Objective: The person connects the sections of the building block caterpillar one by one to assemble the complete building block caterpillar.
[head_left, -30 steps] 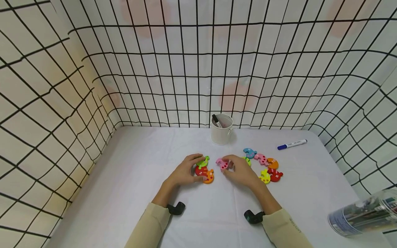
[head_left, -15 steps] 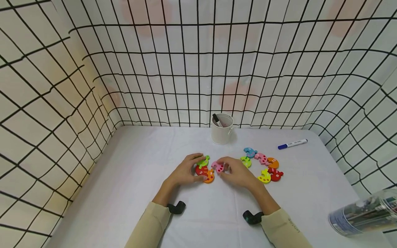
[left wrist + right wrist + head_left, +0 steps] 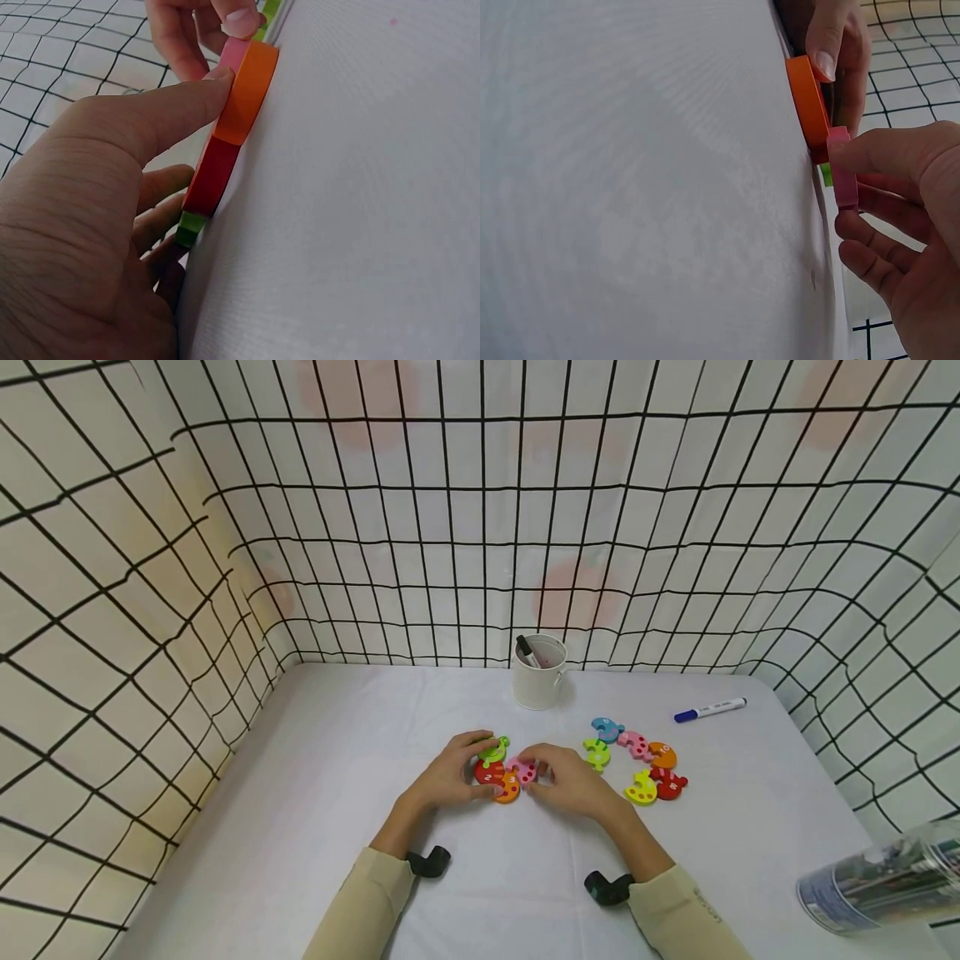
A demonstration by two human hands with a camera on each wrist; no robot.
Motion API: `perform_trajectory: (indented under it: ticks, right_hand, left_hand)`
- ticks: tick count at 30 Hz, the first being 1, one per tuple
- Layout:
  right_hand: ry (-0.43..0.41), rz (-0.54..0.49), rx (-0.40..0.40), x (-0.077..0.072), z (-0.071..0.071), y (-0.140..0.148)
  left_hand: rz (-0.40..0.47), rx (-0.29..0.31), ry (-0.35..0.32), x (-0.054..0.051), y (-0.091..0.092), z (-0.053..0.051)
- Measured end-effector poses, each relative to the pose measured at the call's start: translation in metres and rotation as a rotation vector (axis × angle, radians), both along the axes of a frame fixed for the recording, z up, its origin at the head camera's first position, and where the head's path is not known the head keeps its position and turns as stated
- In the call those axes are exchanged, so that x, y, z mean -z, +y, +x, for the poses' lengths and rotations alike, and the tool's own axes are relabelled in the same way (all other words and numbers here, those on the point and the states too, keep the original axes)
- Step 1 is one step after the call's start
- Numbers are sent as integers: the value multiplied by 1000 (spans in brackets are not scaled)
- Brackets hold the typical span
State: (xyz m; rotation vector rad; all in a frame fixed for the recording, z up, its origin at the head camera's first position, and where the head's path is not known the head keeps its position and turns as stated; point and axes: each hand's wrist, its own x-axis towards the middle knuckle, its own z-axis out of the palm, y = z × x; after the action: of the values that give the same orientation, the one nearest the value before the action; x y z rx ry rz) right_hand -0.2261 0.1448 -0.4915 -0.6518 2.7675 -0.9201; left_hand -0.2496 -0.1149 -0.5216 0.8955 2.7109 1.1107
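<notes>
On the white table my left hand (image 3: pixel 448 772) holds a short chain of puzzle pieces between thumb and fingers. The chain has a green piece (image 3: pixel 495 750), a red piece (image 3: pixel 487 772) marked 2 and an orange piece (image 3: pixel 509 788). In the left wrist view the thumb rests against the orange piece (image 3: pixel 251 94), with the other fingers around the red and green end. My right hand (image 3: pixel 572 781) pinches a pink spotted puzzle piece (image 3: pixel 525 770) by its right side. The right wrist view has this pink piece (image 3: pixel 843 169) against the orange piece (image 3: pixel 807 105).
Right of my hands lie a loose green piece (image 3: pixel 597 753), a blue piece (image 3: pixel 606 729) and a curve of other pieces ending in a yellow one (image 3: pixel 641 788). Behind stand a white bucket (image 3: pixel 536 687) with a marker, a blue-capped marker (image 3: pixel 710 710) and, front right, a clear jar (image 3: pixel 862 885).
My right hand has slid the pink piece leftward until it meets the orange one. The loose green piece has come fully into sight. My left hand has stayed put.
</notes>
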Motion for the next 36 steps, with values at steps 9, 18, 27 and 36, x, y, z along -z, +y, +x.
perform_trajectory:
  ticks: [9,18,27,36]
  right_hand:
    - [17,5,-22,1,0,-5]
    - [14,2,-24,3,0,-5]
    - [12,-31,112,0,2,17]
    - [53,-6,359,0,3,60]
  left_hand:
    - [6,-5,8,-2,2,1]
    - [-23,-2,42,-2,2,1]
    - [-22,-60,22,-2,4,3]
    - [-43,-85,-24,-4,3,5]
